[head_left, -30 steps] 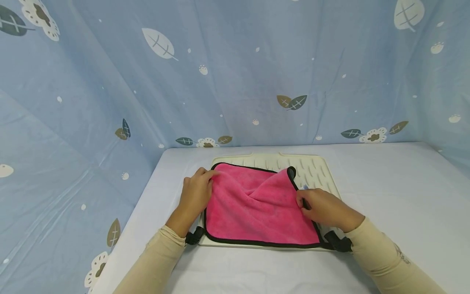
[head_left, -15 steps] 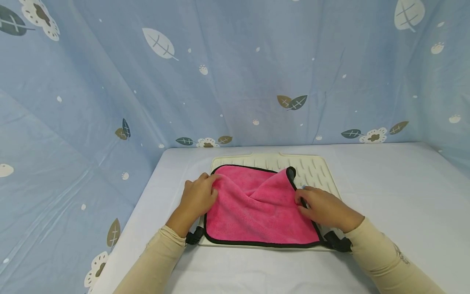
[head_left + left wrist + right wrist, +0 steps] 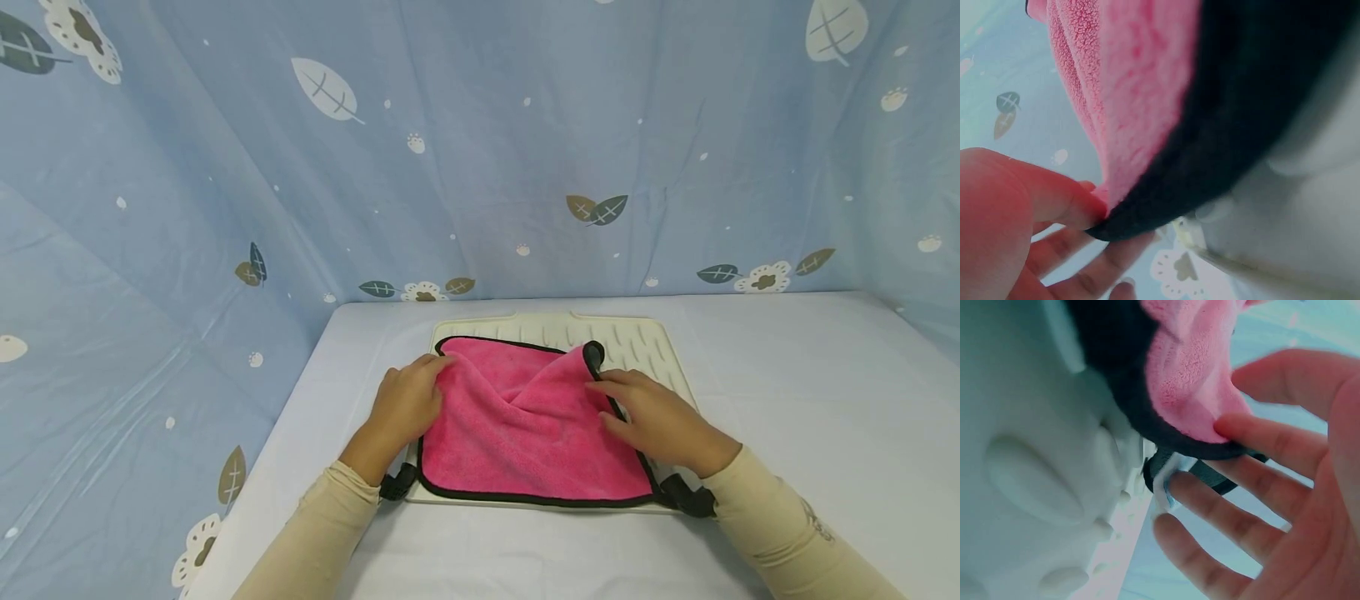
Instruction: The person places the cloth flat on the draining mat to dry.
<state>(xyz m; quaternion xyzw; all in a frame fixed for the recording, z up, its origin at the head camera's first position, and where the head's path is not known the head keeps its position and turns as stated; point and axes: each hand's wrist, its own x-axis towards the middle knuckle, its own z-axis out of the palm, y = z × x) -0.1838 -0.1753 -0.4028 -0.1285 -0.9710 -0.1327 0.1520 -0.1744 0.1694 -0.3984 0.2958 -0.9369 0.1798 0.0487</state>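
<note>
A pink plush cloth (image 3: 532, 454) with black edging lies rumpled over a cream ridged board (image 3: 637, 342). At its left edge my left hand (image 3: 405, 404) pinches the cloth; in the left wrist view the thumb (image 3: 1066, 197) presses the black-edged border against the fingers behind. My right hand (image 3: 660, 421) is at the cloth's right edge, its fingers spread and thumb apart. In the right wrist view one fingertip touches the pink side, while other fingers reach behind the black edging (image 3: 1166, 434). A white tag (image 3: 1166, 481) shows near those fingers. The cloth's upper right corner curls upward.
The board rests on a white-covered table (image 3: 810, 400). A blue curtain (image 3: 480, 150) printed with leaves and flowers hangs behind the table and along its left side. Black straps (image 3: 397, 482) sit at both wrists.
My right hand has loosened its grip on the cloth's right edge, its fingers spreading and shifting slightly up and left. My left hand has moved slightly right, with the cloth's upper left corner.
</note>
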